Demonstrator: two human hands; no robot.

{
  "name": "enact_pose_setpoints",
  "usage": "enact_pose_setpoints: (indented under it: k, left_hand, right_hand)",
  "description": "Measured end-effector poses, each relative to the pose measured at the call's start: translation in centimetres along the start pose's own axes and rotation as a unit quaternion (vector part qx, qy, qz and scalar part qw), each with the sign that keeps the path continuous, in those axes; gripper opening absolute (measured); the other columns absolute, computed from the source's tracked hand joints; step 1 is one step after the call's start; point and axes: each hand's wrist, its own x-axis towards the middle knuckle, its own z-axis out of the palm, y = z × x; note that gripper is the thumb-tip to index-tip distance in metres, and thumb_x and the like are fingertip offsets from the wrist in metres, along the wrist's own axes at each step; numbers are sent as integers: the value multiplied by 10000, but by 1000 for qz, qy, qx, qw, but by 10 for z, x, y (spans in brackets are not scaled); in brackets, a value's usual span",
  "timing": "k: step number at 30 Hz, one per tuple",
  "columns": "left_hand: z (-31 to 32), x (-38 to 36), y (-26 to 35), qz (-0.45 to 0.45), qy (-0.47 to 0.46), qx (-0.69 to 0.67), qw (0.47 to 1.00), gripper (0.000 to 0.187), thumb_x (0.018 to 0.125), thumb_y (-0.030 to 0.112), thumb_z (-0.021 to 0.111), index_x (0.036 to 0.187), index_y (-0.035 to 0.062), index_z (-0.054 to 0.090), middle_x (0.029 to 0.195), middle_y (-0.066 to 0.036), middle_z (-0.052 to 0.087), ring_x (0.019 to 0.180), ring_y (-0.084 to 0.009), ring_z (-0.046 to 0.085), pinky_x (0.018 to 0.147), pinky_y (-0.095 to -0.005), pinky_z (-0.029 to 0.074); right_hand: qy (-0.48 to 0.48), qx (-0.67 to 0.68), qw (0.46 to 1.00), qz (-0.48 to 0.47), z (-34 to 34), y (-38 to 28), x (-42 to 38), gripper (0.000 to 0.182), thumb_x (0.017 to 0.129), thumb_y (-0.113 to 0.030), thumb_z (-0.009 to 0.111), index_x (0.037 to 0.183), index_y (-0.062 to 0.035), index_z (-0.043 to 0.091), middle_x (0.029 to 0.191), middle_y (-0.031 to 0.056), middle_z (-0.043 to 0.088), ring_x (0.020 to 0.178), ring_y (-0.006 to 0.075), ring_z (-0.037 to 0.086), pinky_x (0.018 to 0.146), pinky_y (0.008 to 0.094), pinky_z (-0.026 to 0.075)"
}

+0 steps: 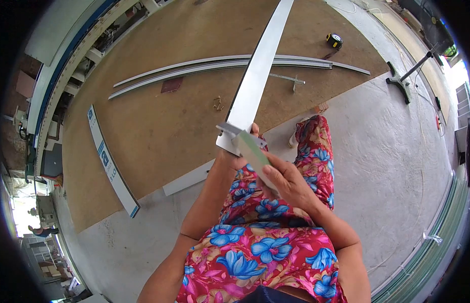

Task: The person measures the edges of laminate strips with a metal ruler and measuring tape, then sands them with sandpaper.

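Grey floor surrounds the brown board, to which all positions refer. The wearer, in red floral clothes, is at the board's near edge. Across the board's far half lie long pale rails, side by side and roughly parallel. The white panel extends over the middle of the board, its near end raised above the near edge and its far end beyond the view. The printed strip lies along the board's left part, one end overhanging the near edge. A white bar shows at the near edge. The black stand is just beside the board's right corner, on the floor. Above the near edge, the left hand is closed around the panel's near end, mostly hidden beneath it. The right hand, also above the near edge, grips the pale-green tool; its metal end overlaps the panel, though contact cannot be told. Smaller items on the board: a metal T-piece, right of centre; a dark-red patch, left of centre; a tape measure, toward the right edge; brassy bits, near the centre, too small to identify.
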Motion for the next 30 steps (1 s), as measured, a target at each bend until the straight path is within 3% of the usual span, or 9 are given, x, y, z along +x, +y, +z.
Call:
enact_pose_setpoints:
  k: [1,4,6,8,10,16,17,23,30]
  left_hand:
    - [11,-3,-2,30,81,-8,996,415,884,443,480,960,45,566,661,-38,495,478,-115,438,414,-234,359]
    - [-44,12,-1,-125,-131,-151,972,402,883,459,466,981,83,570,669,-40,489,446,-131,429,453,-259,393]
    - [-41,11,0,-126,-171,-118,970,394,888,436,455,980,70,568,634,-40,470,424,-143,423,518,-291,429]
    - [-34,8,4,-103,-177,-87,975,381,892,417,450,980,65,567,620,-39,468,411,-146,415,539,-295,435]
    - [-33,5,4,-89,-170,-94,977,350,886,373,462,967,53,575,608,-44,486,417,-145,442,557,-311,440]
    - [-34,9,5,-76,-180,-79,977,287,870,288,516,900,10,579,645,-89,561,408,-135,485,466,-255,475]
    - [-39,18,1,-65,-268,-81,958,311,874,289,516,926,-14,569,697,-114,598,416,-138,518,416,-219,480]
    - [-6,0,8,-29,-11,-108,994,322,891,311,497,936,1,572,718,-111,602,425,-157,530,448,-245,512]
    - [-23,2,15,-121,-155,-148,969,422,920,407,405,953,28,587,625,-68,528,380,-134,426,401,-251,337]
  right_hand:
    - [15,0,1000,-1,-2,-3,4,434,988,-255,398,1374,-57,390,745,-3,499,567,70,489,509,214,415]
    - [50,10,999,-4,-11,-3,15,441,986,-256,399,1380,-59,385,743,-17,491,583,59,482,513,207,405]
    - [128,-80,984,-94,-14,3,21,429,958,-231,449,1345,-48,423,751,39,515,571,115,499,521,248,414]
    - [209,-243,928,-191,-14,-1,22,425,933,-215,485,1320,-44,447,785,93,539,584,178,521,543,283,430]
    - [248,-397,827,-311,-23,1,30,461,828,-159,589,1270,-68,496,891,144,551,754,286,542,675,356,446]
    - [239,-518,737,-362,-35,4,42,485,728,-118,676,1199,-166,572,936,50,551,860,243,510,750,369,368]
    - [232,-516,738,-368,-36,5,45,477,728,-117,678,1191,-174,577,933,41,550,857,237,507,749,369,363]
    - [170,-501,761,-376,-45,9,60,453,731,-114,675,1168,-199,588,926,22,553,864,232,503,761,370,359]
    - [149,-516,759,-368,-66,0,83,451,735,-109,670,1171,-195,588,924,36,557,878,244,507,777,371,369]
